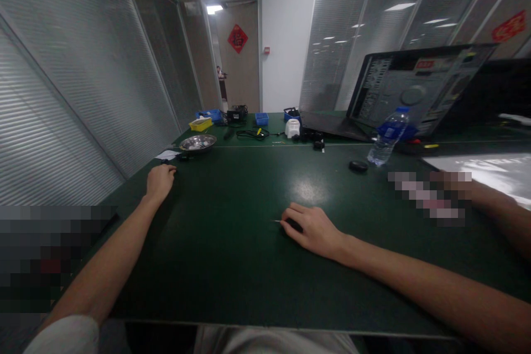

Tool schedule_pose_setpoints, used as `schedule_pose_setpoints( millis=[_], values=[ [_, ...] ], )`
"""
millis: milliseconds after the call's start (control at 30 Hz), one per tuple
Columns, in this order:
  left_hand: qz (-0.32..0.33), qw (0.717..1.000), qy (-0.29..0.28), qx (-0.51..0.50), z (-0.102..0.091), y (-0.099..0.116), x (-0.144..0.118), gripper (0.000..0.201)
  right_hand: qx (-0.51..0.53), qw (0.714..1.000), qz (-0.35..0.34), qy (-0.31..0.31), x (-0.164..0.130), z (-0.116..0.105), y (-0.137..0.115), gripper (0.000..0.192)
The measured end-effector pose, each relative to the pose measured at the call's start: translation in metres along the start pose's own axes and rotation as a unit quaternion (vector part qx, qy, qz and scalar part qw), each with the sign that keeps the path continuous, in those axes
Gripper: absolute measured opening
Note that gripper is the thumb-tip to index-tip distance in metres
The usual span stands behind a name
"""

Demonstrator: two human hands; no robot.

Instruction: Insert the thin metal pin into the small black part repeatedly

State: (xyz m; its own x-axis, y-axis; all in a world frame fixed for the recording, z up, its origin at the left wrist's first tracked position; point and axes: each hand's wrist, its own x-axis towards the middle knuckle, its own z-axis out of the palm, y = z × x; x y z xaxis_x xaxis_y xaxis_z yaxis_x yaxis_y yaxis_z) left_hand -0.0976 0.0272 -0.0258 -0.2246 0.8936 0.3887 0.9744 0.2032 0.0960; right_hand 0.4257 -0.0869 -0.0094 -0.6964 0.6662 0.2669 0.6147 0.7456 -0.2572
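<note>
Green table (232,265), seen from the head camera. Left hand (160,181) stretched far out toward the left edge of the table, loosely curled, knuckles up; fingertips close on a small dark item (171,166) just beyond them, but whether they grip it cannot be told. Right hand (315,229) lies palm down near the table's middle, fingers bent over a small dark tool (292,225); a thin metal tip (276,221) pokes out to the left of the fingertips. Hand covers the tool; grip looks light, thumb tucked under.

Beyond the left hand: a slip of white paper (167,154), then a round metal dish (198,144) with small parts in it. Farther back, a yellow bin (201,124) and blue bins (261,118), a black cable (252,134), a white device (292,128).

Beyond the right hand and to its right: a flat dark oval object (358,166), a clear water bottle (388,138) with blue label, and an open computer case (415,94) lying on its side. Another person's forearm (501,207) rests on the table at far right.
</note>
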Motion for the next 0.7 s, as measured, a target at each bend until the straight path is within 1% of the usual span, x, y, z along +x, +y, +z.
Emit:
schedule_pose_setpoints(
  millis=[167,267,400,600,700],
  values=[
    [-0.023,0.999,-0.013,0.043,-0.006,0.010,-0.006,0.039,-0.005,1.000,0.001,0.001,0.000,0.000,-0.001,0.023],
    [-0.029,0.999,-0.025,0.036,-0.009,0.013,-0.006,0.037,-0.007,1.000,0.000,0.000,0.000,0.000,0.000,0.024],
    [-0.051,0.998,-0.026,0.013,-0.009,0.011,-0.005,0.034,-0.004,1.000,-0.003,-0.003,0.000,0.000,0.001,0.024],
    [-0.037,0.999,0.007,0.020,-0.009,0.005,-0.006,0.029,-0.006,1.000,-0.001,-0.003,0.001,0.000,0.001,0.024],
    [-0.032,0.999,-0.002,-0.023,-0.009,0.007,-0.003,0.023,-0.004,1.000,0.004,-0.004,0.001,0.000,0.001,0.024]
  ],
)
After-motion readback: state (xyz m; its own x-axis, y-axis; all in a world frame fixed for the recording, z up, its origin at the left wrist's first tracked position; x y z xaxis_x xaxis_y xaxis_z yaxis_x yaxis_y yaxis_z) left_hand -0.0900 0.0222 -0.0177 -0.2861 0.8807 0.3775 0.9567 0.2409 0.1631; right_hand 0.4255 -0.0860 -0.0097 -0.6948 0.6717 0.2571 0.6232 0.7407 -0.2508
